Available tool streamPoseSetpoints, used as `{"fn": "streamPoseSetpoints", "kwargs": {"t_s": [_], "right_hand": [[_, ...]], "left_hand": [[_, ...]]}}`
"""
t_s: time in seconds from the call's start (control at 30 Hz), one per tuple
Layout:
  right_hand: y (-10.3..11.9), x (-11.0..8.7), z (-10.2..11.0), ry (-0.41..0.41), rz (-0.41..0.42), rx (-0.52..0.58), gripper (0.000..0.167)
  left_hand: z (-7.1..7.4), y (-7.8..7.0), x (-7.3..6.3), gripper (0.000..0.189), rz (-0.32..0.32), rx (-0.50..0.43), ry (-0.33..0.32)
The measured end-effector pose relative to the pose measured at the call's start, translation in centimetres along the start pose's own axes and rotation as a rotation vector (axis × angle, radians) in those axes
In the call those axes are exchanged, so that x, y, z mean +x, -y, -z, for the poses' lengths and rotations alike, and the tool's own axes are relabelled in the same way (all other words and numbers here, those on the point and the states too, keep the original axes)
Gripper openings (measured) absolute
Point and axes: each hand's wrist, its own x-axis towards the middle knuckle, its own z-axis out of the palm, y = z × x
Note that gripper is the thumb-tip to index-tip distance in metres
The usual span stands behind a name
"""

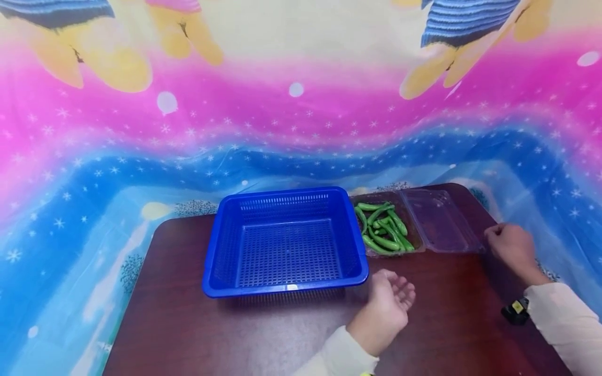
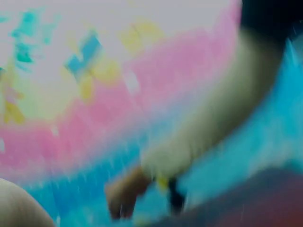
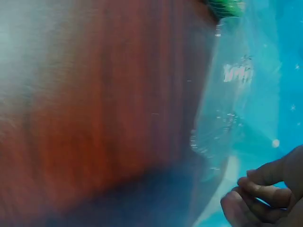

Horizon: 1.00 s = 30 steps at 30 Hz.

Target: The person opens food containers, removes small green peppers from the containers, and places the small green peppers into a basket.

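A clear plastic container (image 1: 420, 245) lies unfolded at the back right of the table. Green peppers (image 1: 388, 224) fill its left half, and its transparent lid (image 1: 437, 219) lies flat to the right. Just off that lid's right edge is my right hand (image 1: 512, 248), its fingers (image 3: 246, 201) loosely bent around nothing. My left hand (image 1: 385, 303) hovers by the front right corner of a blue plastic basket (image 1: 287, 290), palm turned up, fingers relaxed and holding nothing. The basket has slotted walls and nothing inside. The left wrist view is blurred and shows the right hand (image 2: 125, 194) and sleeve.
The dark brown wooden table (image 1: 178, 324) has rounded back corners. A colourful printed cloth (image 1: 282, 115) hangs close behind it and down both sides. A small black device (image 1: 516, 312) is on the right wrist.
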Motion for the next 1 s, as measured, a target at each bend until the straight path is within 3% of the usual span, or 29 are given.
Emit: {"fn": "streamPoseSetpoints", "kwargs": {"t_s": [0.07,0.13,0.23,0.3,0.33,0.4,0.47,0.6,0.7,0.77,0.83,0.93,1.0], "right_hand": [[0.7,0.8,0.2,-0.034,0.022,-0.008,0.029],[1.8,1.7,0.7,-0.053,0.042,-0.015,0.029],[4.6,3.4,1.4,-0.066,0.084,-0.011,0.03],[7.0,4.4,1.6,-0.066,0.119,-0.002,0.03],[8.3,4.8,1.5,-0.062,0.14,0.003,0.03],[10.9,5.6,1.3,-0.048,0.178,0.008,0.03],[13.1,6.2,1.0,-0.005,0.203,0.015,0.031],[16.3,7.4,0.0,0.127,0.243,0.03,0.038],[17.6,8.2,-0.9,0.216,0.249,0.036,0.039],[18.1,8.7,-1.5,0.257,0.267,0.033,0.037],[18.2,9.2,-2.2,0.287,0.312,0.017,0.033],[18.1,10.0,-3.1,0.323,0.423,-0.025,0.028],[17.8,10.5,-3.8,0.354,0.481,-0.051,0.027]], "left_hand": [[0.8,-2.1,-2.2,0.009,0.097,0.07,0.13],[1.5,-4.8,-4.3,0.009,0.091,0.134,0.277],[2.6,-9.7,-6.6,0.017,-0.11,0.225,0.469],[3.4,-13.6,-7.3,0.023,-0.294,0.308,0.53],[3.9,-15.5,-7.2,0.027,-0.394,0.368,0.528],[5.0,-19.4,-6.5,0.037,-0.579,0.535,0.441],[6.3,-23.1,-5.2,0.048,-0.691,0.736,0.28],[10.3,-29.6,-1.4,0.07,-0.771,1.111,-0.079],[13.9,-32.9,1.3,0.079,-0.762,1.343,-0.253],[16.2,-34.1,2.7,0.084,-0.724,1.445,-0.3],[18.1,-34.7,3.5,0.09,-0.636,1.508,-0.293],[20.1,-34.6,3.9,0.092,-0.506,1.528,-0.245],[20.8,-34.2,4.0,0.087,-0.445,1.478,-0.191]]}}
